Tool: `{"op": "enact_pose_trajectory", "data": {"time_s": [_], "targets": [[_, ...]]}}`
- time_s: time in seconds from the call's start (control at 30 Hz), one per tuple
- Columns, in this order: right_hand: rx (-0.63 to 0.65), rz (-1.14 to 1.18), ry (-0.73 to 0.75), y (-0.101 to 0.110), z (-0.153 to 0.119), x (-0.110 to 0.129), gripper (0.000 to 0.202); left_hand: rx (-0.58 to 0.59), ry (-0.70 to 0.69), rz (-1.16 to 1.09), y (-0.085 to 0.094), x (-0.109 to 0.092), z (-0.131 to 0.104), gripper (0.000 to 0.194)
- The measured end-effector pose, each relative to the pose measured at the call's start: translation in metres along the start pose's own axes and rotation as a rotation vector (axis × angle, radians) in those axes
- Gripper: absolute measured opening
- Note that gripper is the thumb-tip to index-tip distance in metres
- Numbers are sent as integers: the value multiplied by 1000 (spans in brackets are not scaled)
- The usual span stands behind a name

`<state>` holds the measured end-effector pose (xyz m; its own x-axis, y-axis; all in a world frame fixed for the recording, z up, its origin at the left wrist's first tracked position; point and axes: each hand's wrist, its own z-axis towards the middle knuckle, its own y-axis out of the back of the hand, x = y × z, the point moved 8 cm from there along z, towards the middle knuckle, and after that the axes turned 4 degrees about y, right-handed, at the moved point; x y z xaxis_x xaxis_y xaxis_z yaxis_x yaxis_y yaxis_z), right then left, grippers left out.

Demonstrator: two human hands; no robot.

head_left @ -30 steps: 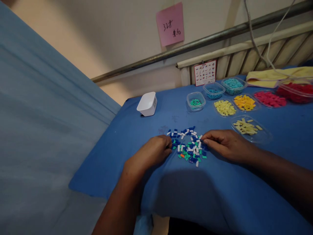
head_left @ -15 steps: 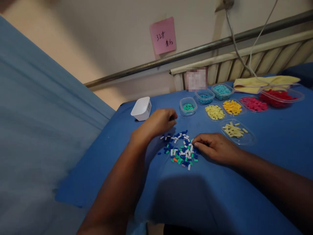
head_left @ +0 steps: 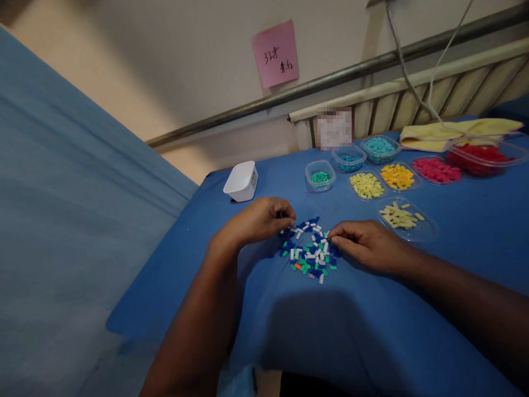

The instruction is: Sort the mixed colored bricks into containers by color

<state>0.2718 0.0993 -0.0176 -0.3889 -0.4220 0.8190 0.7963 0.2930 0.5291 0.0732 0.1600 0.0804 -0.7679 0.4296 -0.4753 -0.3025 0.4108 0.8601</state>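
A loose pile of small plastic pieces (head_left: 316, 255), mostly dark blue, white and green with one orange, lies on the blue-covered table. My left hand (head_left: 268, 219) is at the pile's upper left edge, thumb and forefinger pinched together close above the pieces. On the right edge of the pile is my right hand (head_left: 370, 242), its fingertips pinched at the pieces. Whatever sits between the fingertips of either hand is too small to make out.
Behind the pile stand clear tubs of green (head_left: 320, 177), blue (head_left: 349, 162) and turquoise (head_left: 379, 146) pieces. Yellow (head_left: 367, 186), orange (head_left: 397, 176), pink (head_left: 436, 170), red (head_left: 481, 157) and pale yellow (head_left: 400, 215) pieces sit farther right. A white box (head_left: 242, 181) stands at back left.
My left hand has come down from behind the pile to its upper left edge, its fingers pinching. My right hand stays at the right edge of the pile. The view has shifted slightly.
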Motion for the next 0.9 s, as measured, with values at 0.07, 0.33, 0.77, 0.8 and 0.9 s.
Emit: {"op": "enact_pose_trajectory", "data": {"time_s": [0.07, 0.33, 0.77, 0.8, 0.9], "targets": [[1, -25, -2, 0, -1, 1, 26, 40, 8, -20, -12, 4, -24, 14], [2, -78, 2, 0, -2, 5, 25, 86, -55, 122, -44, 13, -43, 18], [16, -148, -8, 0, -4, -2, 27, 9, -42, 213, -39, 21, -55, 25], [15, -152, -7, 0, -4, -2, 27, 11, -52, 238, -42, 20, -54, 23], [12, -158, -9, 0, -5, -3, 26, -3, -48, 323, -49, 21, -47, 23]]}}
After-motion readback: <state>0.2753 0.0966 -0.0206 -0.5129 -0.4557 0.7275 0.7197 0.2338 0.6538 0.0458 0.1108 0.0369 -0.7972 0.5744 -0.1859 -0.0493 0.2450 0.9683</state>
